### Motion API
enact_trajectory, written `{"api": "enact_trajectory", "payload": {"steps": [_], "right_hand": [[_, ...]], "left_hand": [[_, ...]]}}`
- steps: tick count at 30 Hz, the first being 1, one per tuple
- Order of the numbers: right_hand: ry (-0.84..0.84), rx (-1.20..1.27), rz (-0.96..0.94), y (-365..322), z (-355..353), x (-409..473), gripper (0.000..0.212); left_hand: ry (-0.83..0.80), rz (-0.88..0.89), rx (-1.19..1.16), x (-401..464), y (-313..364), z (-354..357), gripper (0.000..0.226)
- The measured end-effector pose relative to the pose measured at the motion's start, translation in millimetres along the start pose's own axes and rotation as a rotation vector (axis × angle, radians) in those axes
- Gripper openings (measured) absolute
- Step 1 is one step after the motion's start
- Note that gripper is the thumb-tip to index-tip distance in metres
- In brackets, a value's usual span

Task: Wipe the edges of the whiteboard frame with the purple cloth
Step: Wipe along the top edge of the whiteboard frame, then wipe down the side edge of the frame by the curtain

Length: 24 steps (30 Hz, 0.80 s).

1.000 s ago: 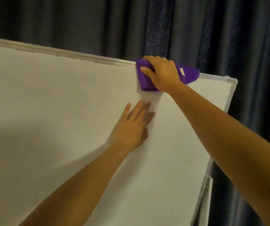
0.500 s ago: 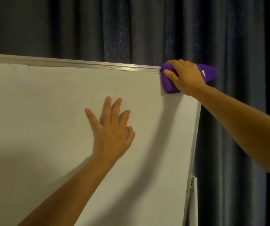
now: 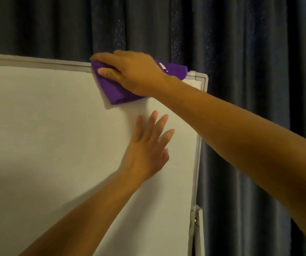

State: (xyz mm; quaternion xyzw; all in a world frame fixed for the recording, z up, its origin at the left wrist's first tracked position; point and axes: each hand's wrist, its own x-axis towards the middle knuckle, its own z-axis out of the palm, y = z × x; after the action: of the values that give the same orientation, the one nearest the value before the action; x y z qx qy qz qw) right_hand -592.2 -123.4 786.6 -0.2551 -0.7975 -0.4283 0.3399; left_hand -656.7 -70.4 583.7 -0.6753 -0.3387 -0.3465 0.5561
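A white whiteboard point(image 3: 56, 135) with a thin grey metal frame point(image 3: 33, 62) fills the left and centre of the head view. My right hand point(image 3: 131, 72) presses the folded purple cloth point(image 3: 114, 91) over the top frame edge, a little left of the top right corner point(image 3: 202, 78). Its fingers reach over the edge and the thumb lies on the front of the cloth. My left hand point(image 3: 148, 148) rests flat on the board face below the cloth, fingers spread, holding nothing.
Dark blue pleated curtains point(image 3: 250, 89) hang close behind and to the right of the board. The right frame edge point(image 3: 197, 163) runs down to a grey stand bracket point(image 3: 195, 224) at the lower right.
My right hand has slid the cloth back left along the top frame, away from the right corner. My left hand now lies closer under the cloth, nearer the right edge.
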Motion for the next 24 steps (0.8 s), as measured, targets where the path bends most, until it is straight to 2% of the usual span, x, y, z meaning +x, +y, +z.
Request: {"api": "enact_trajectory", "payload": {"steps": [6,10,15,17,19,20,24], "right_hand": [[-0.069,-0.032,-0.075,42,0,-6,0.050],[-0.175,-0.081,-0.061,86,-11,-30,0.051],[-0.339,-0.295,-0.049,156,-39,-53,0.052],[-0.388,-0.260,0.015,182,-46,-66,0.054],[-0.340,-0.047,0.096,191,-40,-85,0.051],[-0.265,0.085,0.121,193,-32,-97,0.048],[0.238,0.627,0.253,191,11,-138,0.035]], "left_hand": [[0.026,-0.001,0.072,-7,-16,29,0.060],[0.055,-0.016,0.111,-9,-15,32,0.063],[0.071,-0.030,0.150,-3,-8,36,0.062],[0.087,-0.035,0.133,0,-5,35,0.058],[0.106,-0.052,0.111,4,2,34,0.055],[0.100,-0.066,0.103,6,8,33,0.053],[0.076,-0.122,0.103,10,20,29,0.050]]}}
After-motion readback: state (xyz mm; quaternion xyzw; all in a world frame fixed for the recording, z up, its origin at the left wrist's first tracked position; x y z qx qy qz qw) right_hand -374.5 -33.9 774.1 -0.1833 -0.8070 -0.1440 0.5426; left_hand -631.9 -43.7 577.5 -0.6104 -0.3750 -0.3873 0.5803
